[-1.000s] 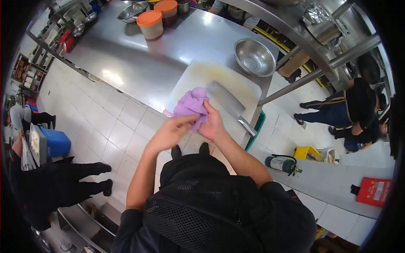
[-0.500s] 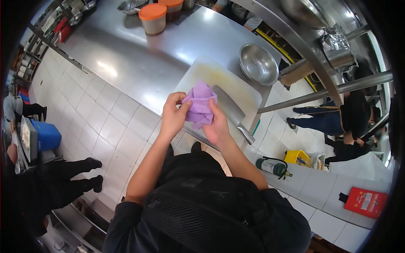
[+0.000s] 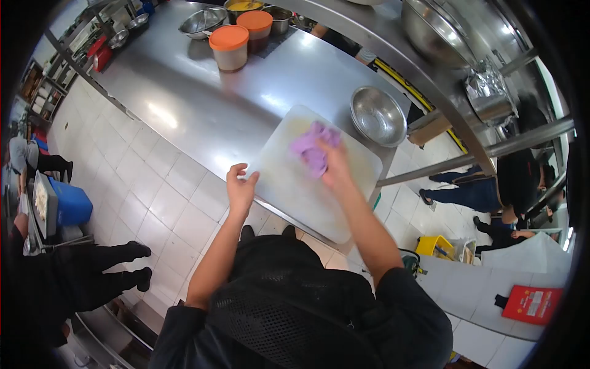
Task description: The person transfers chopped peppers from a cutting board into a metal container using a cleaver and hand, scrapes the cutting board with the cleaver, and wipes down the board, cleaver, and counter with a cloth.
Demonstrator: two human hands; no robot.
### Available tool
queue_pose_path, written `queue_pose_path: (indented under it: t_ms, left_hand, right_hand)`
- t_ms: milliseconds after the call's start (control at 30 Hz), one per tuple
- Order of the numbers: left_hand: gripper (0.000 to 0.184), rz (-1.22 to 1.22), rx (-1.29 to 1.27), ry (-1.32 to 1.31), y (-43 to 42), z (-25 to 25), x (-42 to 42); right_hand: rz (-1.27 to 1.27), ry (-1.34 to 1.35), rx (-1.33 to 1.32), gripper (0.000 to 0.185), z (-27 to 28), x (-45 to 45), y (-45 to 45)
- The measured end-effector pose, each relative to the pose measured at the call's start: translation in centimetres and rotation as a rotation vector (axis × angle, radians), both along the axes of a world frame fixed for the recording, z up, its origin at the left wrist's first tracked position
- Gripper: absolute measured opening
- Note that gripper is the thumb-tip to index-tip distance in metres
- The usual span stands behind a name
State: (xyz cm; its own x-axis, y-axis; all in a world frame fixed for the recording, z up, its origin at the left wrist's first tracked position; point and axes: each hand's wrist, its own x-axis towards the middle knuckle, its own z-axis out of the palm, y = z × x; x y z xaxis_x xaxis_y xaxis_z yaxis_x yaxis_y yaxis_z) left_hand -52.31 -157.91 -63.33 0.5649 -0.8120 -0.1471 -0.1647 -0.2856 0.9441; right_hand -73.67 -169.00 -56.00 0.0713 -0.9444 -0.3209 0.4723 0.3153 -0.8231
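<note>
A crumpled purple cloth (image 3: 314, 146), blurred by motion, lies over the upper middle of the white cutting board (image 3: 295, 190). My right hand (image 3: 335, 167) is closed on it. My left hand (image 3: 241, 184) is at the board's left edge, holding nothing, with its fingers curled but apart. The cleaver does not show in this view; my right hand and forearm cover part of the board's right side. A steel perforated bowl (image 3: 378, 117) stands just beyond the board's upper right edge.
On the steel table (image 3: 178, 104), two orange-lidded tubs (image 3: 230, 55) and metal bowls (image 3: 201, 24) stand at the far side. A metal rail (image 3: 442, 154) and shelf run at the right. People stand on both sides; a blue box (image 3: 74, 203) is at the left.
My left hand has let go of the cloth and moved left. My right hand has carried the cloth up and right over the board. The cleaver seen before no longer shows.
</note>
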Motion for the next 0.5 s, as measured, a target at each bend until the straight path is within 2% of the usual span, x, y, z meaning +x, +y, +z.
queue_pose_path:
  t_ms: [33, 100, 133, 167, 200, 267, 300, 367, 400, 500]
  left_hand:
    - [0.040, 0.008, 0.000, -0.008, 0.1, -1.8, 1.1]
    - [0.041, -0.070, 0.078, 0.080, 1.0, -5.0, 3.3]
    - [0.036, -0.045, 0.053, 0.185, 1.1, -5.3, 3.1]
    - [0.036, -0.041, 0.064, 0.174, 0.9, -4.9, 3.1]
    - [0.032, -0.038, 0.070, 0.212, 0.8, -4.5, 3.0]
    - [0.024, -0.038, 0.053, 0.247, 1.1, -4.0, 3.2]
    - [0.022, -0.057, 0.078, 0.306, 1.1, -3.8, 3.4]
    - [0.021, -0.041, 0.107, 0.335, 0.9, -3.7, 3.3]
    - [0.021, -0.049, 0.120, 0.346, 1.1, -3.7, 3.3]
    - [0.020, -0.035, 0.098, 0.312, 0.7, -3.9, 3.1]
  right_hand:
    - [-0.068, 0.198, -0.181, 0.044, 0.1, -0.2, -3.5]
    - [0.070, 1.067, -0.508, 0.042, -2.1, -2.4, -11.6]
    - [0.039, 1.313, -0.649, 0.041, -3.7, -2.2, -14.3]
    - [0.004, 1.557, -0.790, 0.041, -4.3, -1.2, -15.5]
    - [0.011, 1.547, -0.780, 0.041, -5.4, 0.2, -15.9]
    - [0.273, 1.825, -0.525, 0.040, -6.9, 4.0, -14.2]
    - [0.306, 1.825, -0.502, 0.040, -8.3, 5.0, -12.7]
    - [0.030, 1.831, -0.817, 0.035, -9.5, 6.6, -10.8]
    - [0.039, 1.843, -0.802, 0.035, -9.9, 7.0, -9.3]
    - [0.145, 1.647, -0.846, 0.033, -9.1, 9.4, -3.8]
